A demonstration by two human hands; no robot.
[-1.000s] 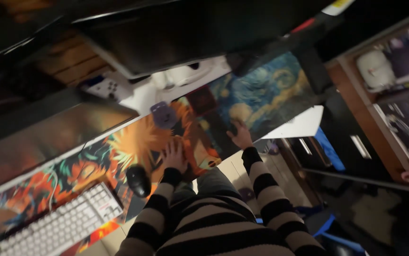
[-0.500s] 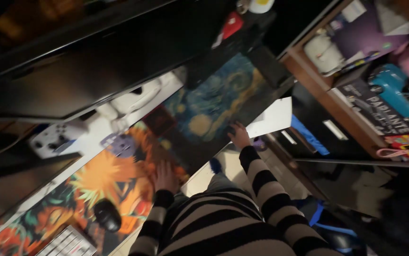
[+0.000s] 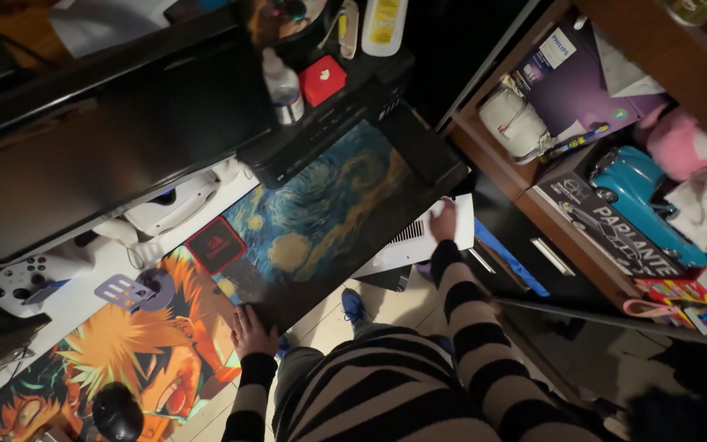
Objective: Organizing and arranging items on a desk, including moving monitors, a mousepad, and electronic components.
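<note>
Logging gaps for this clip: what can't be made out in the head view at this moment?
- Right hand: fingers lie on the white panel; whether they have a grip on it is too dim to tell.
- Black mouse: cut by the bottom edge.
- White controller: partly under the monitor.
- Left hand: flat on the desk mat, palm side hidden.

A black mouse (image 3: pixel 117 412), a white game controller (image 3: pixel 19 284), a red case (image 3: pixel 323 80) and a teal toy car (image 3: pixel 644 199) are seen.

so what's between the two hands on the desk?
Head view: between left hand and right hand lies the swirly blue desk mat, otherwise bare.
</note>
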